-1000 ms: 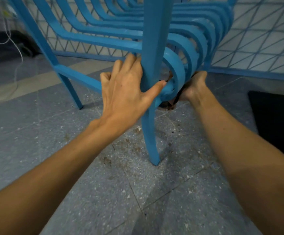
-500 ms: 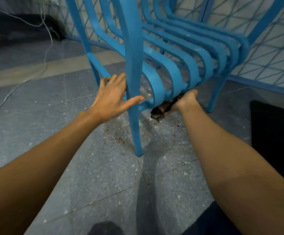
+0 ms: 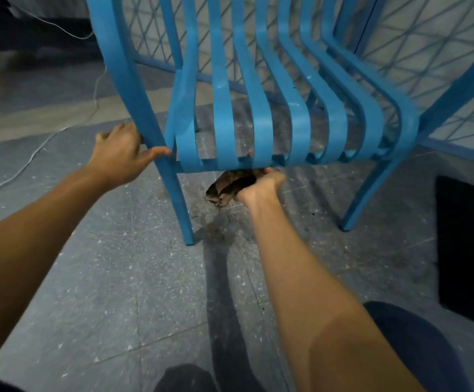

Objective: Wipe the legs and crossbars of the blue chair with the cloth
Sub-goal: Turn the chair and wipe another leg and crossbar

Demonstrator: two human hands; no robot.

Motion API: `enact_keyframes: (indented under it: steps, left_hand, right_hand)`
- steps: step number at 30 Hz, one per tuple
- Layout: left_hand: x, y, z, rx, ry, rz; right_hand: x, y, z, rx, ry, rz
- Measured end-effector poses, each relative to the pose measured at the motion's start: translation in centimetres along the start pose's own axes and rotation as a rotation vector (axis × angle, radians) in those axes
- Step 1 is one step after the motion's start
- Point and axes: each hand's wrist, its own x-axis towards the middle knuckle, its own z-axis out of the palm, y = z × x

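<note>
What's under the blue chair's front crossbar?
The right hand gripping a dark cloth just beneath the crossbar, over speckled floor. The cloth's top edge is hidden behind it.

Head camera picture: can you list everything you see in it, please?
blue chair: one, blue, centre of view.
cloth: one, dark brown, under the seat's front edge.
floor: grey speckled tiles, across the lower view.
cable: one, white, lying on the floor at left.
mat: one, black, on the floor at the right edge.
lattice panel: blue-framed, behind the chair.
left hand: grips the chair's near left leg.
right hand: holds the cloth.
</note>
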Motion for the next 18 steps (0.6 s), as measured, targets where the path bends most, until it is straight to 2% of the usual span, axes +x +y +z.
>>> enact_keyframes:
  steps: [1,3,4,5,6,9,10,11,13,15,18]
  left_hand:
    - [0.3,0.0,0.2,-0.052,-0.041,-0.074]
    - [0.2,1.2,-0.1,-0.064,-0.241,-0.207]
    - [0.0,1.9,-0.5,-0.012,-0.32,-0.231]
    - [-0.2,3.2,-1.1,0.064,-0.33,-0.214]
    - [-0.6,5.1,-1.8,0.096,-0.245,-0.158]
    - [-1.3,12.6,-2.3,0.048,0.247,0.027]
    - [-1.2,15.1,-1.8,0.025,0.343,0.124]
    - [-0.5,16.7,-0.6,0.03,0.37,0.222]
    - [1.2,19.1,2.0,0.046,0.275,0.331]
    - [3.0,19.6,5.0,0.098,0.183,0.357]
    - [4.4,18.9,7.6,0.137,0.241,0.393]
  right_hand:
    - [-0.2,-0.2,0.0,-0.035,0.018,-0.013]
    - [-0.6,-1.0,-0.7,-0.045,0.047,-0.028]
    - [-0.7,-1.9,-1.3,-0.044,0.043,-0.054]
    - [-0.5,-3.2,-2.0,-0.026,0.051,-0.089]
    - [-0.4,-4.7,-2.6,-0.018,0.067,-0.128]
    - [-0.2,-10.6,-4.1,0.017,0.1,-0.23]
    - [0.0,-12.5,-4.6,0.049,0.111,-0.256]
    - [0.2,-14.1,-5.1,0.067,0.087,-0.26]
    - [-0.1,-15.6,-5.7,0.103,0.031,-0.234]
    - [-0.2,-15.6,-5.8,0.132,-0.044,-0.2]
    - [-0.2,-15.2,-5.4,0.159,-0.101,-0.172]
